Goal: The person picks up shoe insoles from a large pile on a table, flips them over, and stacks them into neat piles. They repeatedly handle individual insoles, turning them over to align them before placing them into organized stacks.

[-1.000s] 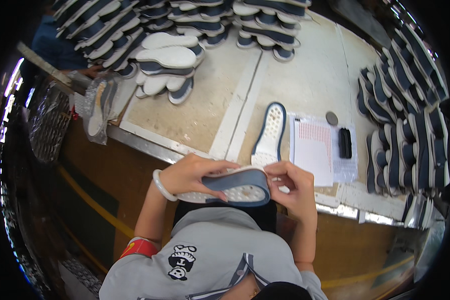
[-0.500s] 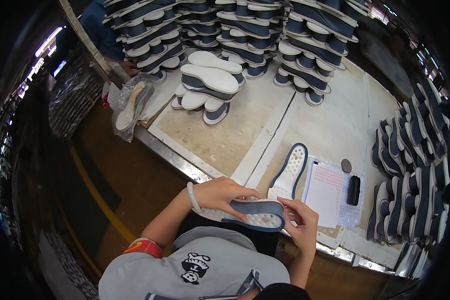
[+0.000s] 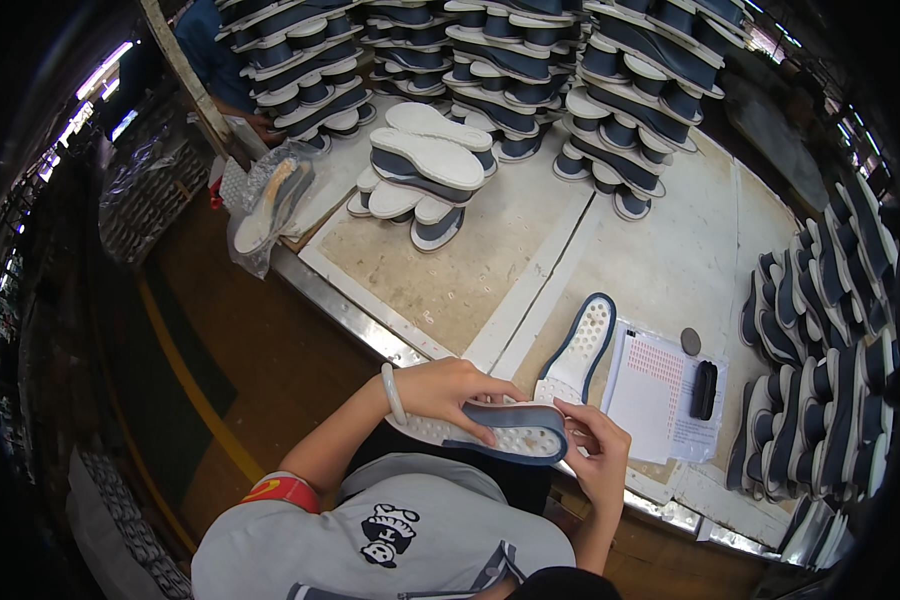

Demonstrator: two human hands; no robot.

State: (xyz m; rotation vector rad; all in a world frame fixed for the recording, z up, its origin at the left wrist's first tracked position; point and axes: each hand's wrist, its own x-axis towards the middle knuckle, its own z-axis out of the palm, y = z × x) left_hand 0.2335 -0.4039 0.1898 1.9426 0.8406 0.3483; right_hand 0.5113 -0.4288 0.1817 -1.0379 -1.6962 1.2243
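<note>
Your view has swung since a second ago, yet your left hand (image 3: 442,386) still grips the navy-and-white sole (image 3: 518,419), near five o'clock; your right hand (image 3: 598,433) pinches its heel, so work stays there. Toward four o'clock, papers (image 3: 642,412) on the bench (image 3: 425,285) bear red print, illegible.

Holding a blue-and-white shoe sole (image 3: 518,416) in the left hand (image 3: 445,388); touching its rounded end with the right hand (image 3: 598,445); facing a table (image 3: 420,290) bearing a second sole (image 3: 582,345), pitted side up beside papers (image 3: 645,400), and stacks of soles (image 3: 645,115).
</note>
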